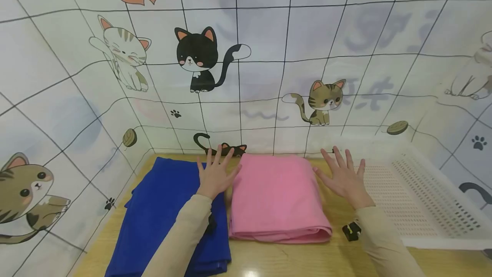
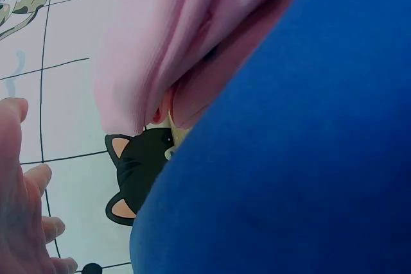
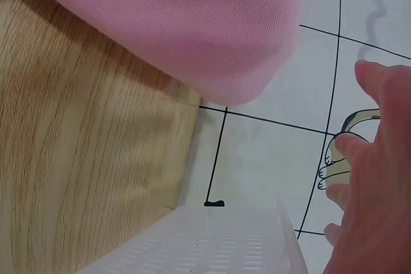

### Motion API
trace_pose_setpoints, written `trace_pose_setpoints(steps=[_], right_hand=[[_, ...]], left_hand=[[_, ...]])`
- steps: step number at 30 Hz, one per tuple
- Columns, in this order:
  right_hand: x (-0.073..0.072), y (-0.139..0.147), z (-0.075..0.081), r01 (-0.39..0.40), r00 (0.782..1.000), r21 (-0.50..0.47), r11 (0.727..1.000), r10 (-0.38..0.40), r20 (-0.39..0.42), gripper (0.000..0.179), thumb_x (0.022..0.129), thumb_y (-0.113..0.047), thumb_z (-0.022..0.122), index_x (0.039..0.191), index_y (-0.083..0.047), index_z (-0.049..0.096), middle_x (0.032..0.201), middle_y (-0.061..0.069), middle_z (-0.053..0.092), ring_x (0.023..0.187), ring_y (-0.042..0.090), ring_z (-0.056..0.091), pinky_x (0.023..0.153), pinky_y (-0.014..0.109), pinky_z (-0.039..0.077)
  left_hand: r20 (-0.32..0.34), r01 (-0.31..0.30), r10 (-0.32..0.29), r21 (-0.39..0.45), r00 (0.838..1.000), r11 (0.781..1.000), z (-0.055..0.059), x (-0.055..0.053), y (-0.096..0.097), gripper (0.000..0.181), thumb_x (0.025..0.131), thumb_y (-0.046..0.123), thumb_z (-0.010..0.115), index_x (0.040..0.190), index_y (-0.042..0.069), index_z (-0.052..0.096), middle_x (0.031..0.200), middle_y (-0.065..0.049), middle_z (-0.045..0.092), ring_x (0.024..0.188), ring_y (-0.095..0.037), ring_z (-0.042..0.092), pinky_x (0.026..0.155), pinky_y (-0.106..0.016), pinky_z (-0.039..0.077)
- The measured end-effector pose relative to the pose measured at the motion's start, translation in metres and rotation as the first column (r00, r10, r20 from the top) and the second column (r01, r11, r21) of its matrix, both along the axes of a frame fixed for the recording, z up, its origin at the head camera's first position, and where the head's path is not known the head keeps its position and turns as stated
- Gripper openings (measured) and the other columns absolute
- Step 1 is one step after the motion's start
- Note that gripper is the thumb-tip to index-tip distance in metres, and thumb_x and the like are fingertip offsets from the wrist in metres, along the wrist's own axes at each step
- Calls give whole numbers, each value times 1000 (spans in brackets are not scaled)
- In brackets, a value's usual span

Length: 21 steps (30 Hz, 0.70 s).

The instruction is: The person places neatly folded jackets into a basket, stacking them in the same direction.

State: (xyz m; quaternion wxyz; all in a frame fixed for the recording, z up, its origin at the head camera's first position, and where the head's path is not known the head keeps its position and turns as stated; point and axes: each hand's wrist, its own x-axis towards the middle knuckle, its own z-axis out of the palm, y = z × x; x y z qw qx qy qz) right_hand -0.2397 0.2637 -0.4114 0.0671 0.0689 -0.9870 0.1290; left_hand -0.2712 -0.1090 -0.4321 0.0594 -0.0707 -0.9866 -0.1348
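Note:
A folded pink cloth (image 1: pixel 276 195) lies in the middle of the wooden table, its layered fold toward the front edge. To its left is a folded blue cloth (image 1: pixel 165 208). My left hand (image 1: pixel 216 176) hovers with fingers spread where the two cloths meet, and holds nothing. On the other side, my right hand (image 1: pixel 346 181) is spread beside the pink cloth's right edge, also holding nothing. In the left wrist view the blue cloth (image 2: pixel 289 145) fills the right side, with my fingers at the left edge. The right wrist view shows the pink cloth (image 3: pixel 192 24) apart from my fingers.
A white perforated plastic basket (image 1: pixel 453 243) stands on the right of the wooden table (image 1: pixel 292 262). Behind and to the left rises a wall covering (image 1: pixel 261 80) with a grid and cartoon cats. A black wrist device (image 1: pixel 351 231) sits by my right sleeve.

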Motion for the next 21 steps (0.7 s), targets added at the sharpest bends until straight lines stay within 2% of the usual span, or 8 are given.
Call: trace_pose_setpoints(steps=[4,9,15,21], right_hand=[[0,0,0,-15,1000,-5,1000,15,-11,76,97,-63,33,155,-17,20,157,24,8,140,48,-6,99,68,-18],[-2,-1,-2,-57,998,-21,998,56,-31,71,99,-59,33,154,-16,23,157,23,9,141,46,-6,102,66,-16],[-4,-6,-4,-132,990,-44,990,130,-62,62,102,-49,35,152,-13,29,155,24,17,142,45,0,106,64,-9],[-2,-11,-9,-192,978,-80,978,184,-100,54,103,-37,40,150,-11,34,151,27,26,140,48,9,107,66,0]], left_hand=[[3,1,-1,16,1000,1000,-1,1,-1,69,94,69,32,154,35,22,161,-6,9,145,-35,-3,107,-64,-10],[5,20,-21,61,1000,998,-2,3,0,67,95,65,36,154,34,25,160,-8,12,145,-37,3,108,-66,4],[34,41,-45,133,998,990,-4,3,5,68,96,64,35,154,31,24,158,-13,17,140,-44,20,108,-62,18],[37,75,-85,212,996,974,-9,6,10,67,97,62,35,155,28,25,157,-15,21,136,-45,28,98,-66,32]])
